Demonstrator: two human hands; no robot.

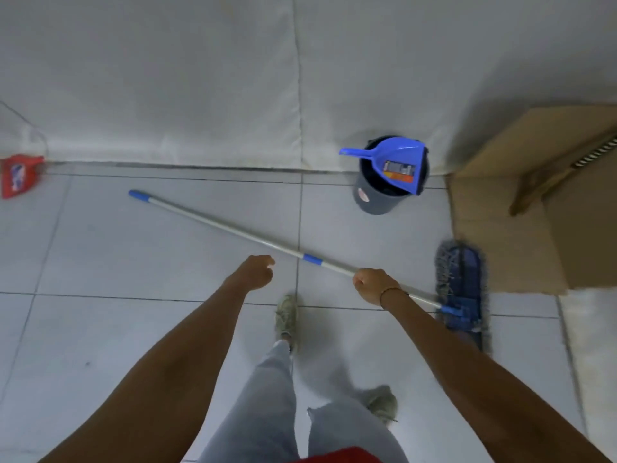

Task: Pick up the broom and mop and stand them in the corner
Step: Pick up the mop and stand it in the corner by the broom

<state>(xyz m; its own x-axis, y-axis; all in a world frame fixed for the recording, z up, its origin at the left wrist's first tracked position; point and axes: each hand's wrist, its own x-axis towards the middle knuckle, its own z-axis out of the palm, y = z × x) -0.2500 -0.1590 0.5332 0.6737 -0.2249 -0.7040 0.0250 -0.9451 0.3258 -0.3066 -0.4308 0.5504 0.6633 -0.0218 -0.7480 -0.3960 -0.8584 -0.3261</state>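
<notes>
**Right hand on the mop handle, left hand free**

Your right hand [373, 285] is wrapped in a fist around the mop [233, 228] handle, low on the shaft, between the blue collar and the mop head. The handle runs from there up and to the left across the tile floor [133, 262], ending in a blue cap well out to your left. The flat blue mop head [462, 289] sits on the floor to your right, just beside the cardboard box [521, 208].

Your left hand [255, 272] hangs loosely curled with nothing in it, close to the shaft but not touching it.

A broom [547, 182] with a striped handle leans on the box. Ahead, against the white wall [200, 78], stands 1 grey bucket [377, 198] with a blue dustpan [397, 165] resting across its rim. A red packet [20, 175] lies at the far left by the wall. Your 2 shoes show below, blurred.
</notes>
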